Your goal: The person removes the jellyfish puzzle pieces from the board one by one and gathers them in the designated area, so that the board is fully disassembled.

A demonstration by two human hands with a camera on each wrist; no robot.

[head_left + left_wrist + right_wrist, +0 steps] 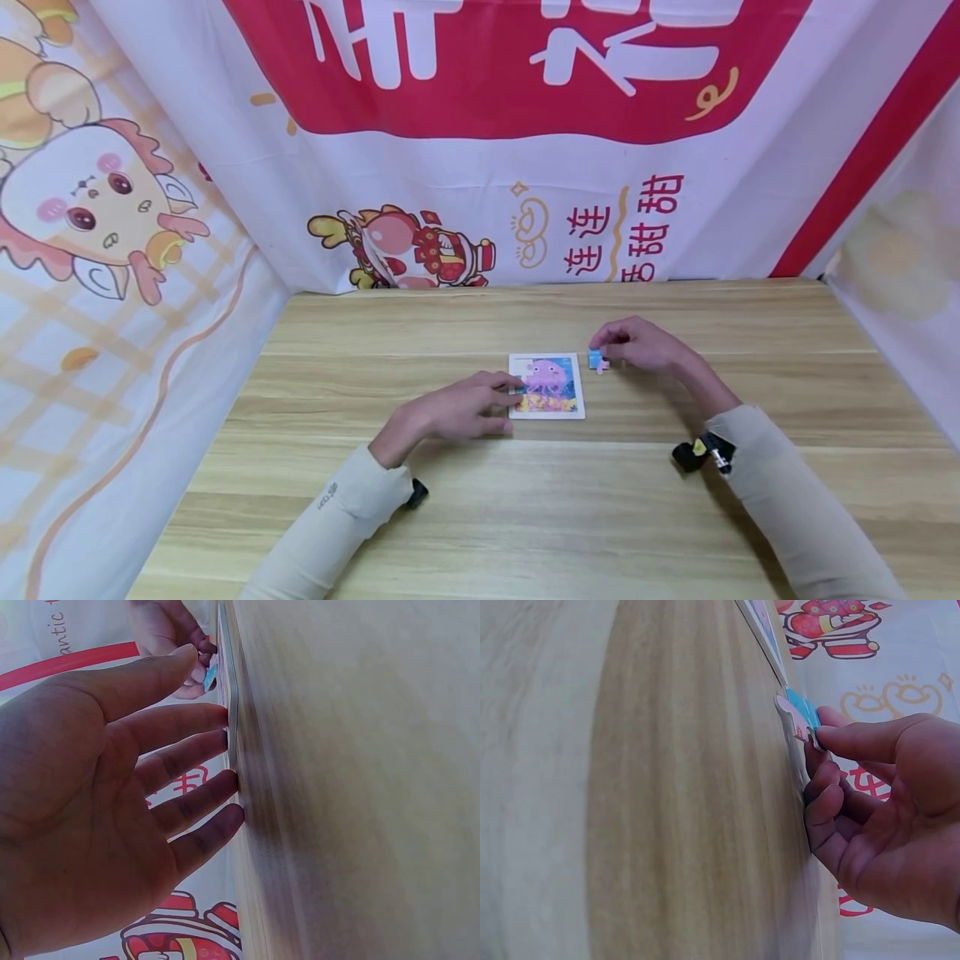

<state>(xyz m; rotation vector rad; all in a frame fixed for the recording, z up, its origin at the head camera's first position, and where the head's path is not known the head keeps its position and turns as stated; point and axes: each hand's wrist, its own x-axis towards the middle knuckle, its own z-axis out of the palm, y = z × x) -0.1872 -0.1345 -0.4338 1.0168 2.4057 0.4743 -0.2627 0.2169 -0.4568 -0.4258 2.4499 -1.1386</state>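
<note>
A square jigsaw puzzle (558,387) in a white frame lies on the wooden table, showing a pink jellyfish over a yellow and pink seabed. Its upper left part is bare white. My left hand (468,406) rests at the frame's left edge, fingers extended, with fingertips on the frame and picture. To the right of the frame, my right hand (643,343) pinches a blue and pink puzzle piece (597,360) between thumb and fingers. In the right wrist view the piece (801,716) is tilted close over the table, near the frame's corner.
The wooden table (525,517) reaches back to a white and red printed cloth (465,183). Another printed cloth (150,358) hangs along the left side. Black wrist cameras sit by both sleeves, the right one (693,454) close over the tabletop.
</note>
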